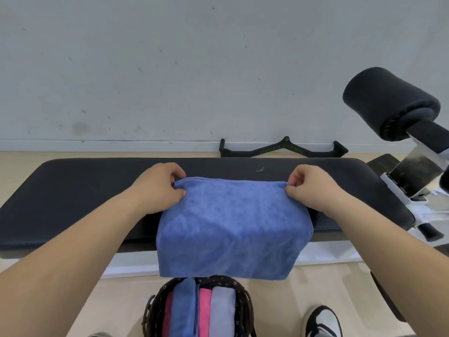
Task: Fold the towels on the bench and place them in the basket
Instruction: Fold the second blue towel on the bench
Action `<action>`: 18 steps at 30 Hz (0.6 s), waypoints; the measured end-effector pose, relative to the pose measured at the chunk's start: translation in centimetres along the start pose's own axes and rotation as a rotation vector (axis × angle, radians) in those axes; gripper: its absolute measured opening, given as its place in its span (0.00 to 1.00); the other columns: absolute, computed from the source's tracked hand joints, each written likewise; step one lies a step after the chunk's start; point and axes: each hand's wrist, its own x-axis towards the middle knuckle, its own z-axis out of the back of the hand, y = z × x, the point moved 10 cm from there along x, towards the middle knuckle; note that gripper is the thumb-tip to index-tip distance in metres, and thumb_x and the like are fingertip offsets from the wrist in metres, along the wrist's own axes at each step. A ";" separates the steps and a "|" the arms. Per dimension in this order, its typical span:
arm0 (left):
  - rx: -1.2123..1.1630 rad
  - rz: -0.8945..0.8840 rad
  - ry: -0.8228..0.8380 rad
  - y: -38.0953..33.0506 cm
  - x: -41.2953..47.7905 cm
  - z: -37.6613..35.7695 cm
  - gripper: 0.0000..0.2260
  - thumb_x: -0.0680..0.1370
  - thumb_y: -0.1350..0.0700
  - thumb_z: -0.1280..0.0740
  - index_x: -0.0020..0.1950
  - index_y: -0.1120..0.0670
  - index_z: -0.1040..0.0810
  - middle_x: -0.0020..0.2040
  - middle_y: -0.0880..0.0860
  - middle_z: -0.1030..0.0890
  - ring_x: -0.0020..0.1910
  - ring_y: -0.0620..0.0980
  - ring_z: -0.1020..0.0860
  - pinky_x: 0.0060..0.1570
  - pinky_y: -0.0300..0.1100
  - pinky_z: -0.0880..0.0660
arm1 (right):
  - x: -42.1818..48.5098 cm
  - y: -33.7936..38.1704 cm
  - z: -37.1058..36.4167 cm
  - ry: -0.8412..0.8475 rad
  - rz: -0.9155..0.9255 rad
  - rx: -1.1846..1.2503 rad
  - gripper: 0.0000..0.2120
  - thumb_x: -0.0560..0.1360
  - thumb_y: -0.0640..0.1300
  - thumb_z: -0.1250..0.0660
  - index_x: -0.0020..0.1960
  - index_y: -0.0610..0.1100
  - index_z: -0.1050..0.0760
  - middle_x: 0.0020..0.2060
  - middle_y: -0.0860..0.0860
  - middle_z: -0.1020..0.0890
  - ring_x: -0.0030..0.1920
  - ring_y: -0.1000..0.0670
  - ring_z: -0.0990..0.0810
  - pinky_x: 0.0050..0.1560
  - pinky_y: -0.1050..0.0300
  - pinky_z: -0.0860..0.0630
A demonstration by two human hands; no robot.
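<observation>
A blue towel [230, 224] lies across the black padded bench [73, 190], its near part hanging over the front edge. My left hand [158, 188] pinches the towel's far left corner. My right hand [313, 188] pinches its far right corner. Both corners rest on or just above the bench top. On the floor below stands a dark woven basket [245, 305] holding folded towels upright: a blue one [182, 310], a pink one [204, 310] and a pale lilac one [222, 312].
A black foam roller pad [388, 100] on a white metal frame rises at the bench's right end. A black cable-handle bar [284, 149] lies on the floor by the wall. My shoe [323, 322] is right of the basket.
</observation>
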 end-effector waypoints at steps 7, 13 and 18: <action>0.069 -0.018 -0.056 0.0 0.3 0.6 0.18 0.73 0.50 0.25 0.61 0.45 0.24 0.58 0.47 0.27 0.53 0.50 0.23 0.53 0.47 0.23 | 0.2 1.6 -0.1 -0.032 0.118 -0.262 0.16 0.77 0.47 0.32 0.64 0.53 0.20 0.57 0.51 0.25 0.60 0.45 0.24 0.57 0.45 0.21; 0.122 -0.007 -0.114 0.5 0.2 0.8 0.05 0.77 0.50 0.30 0.52 0.47 0.21 0.53 0.49 0.27 0.52 0.52 0.25 0.50 0.49 0.24 | 0.0 1.6 0.0 -0.077 0.122 -0.196 0.04 0.77 0.46 0.32 0.44 0.52 0.23 0.45 0.54 0.26 0.51 0.47 0.23 0.48 0.50 0.22; 0.045 -0.002 -0.051 0.5 0.5 -0.1 0.11 0.79 0.55 0.31 0.61 0.49 0.23 0.47 0.43 0.23 0.49 0.49 0.22 0.50 0.46 0.25 | -0.1 2.6 -0.6 -0.040 0.158 -0.122 0.21 0.75 0.36 0.34 0.65 0.50 0.24 0.43 0.55 0.22 0.49 0.49 0.22 0.52 0.51 0.21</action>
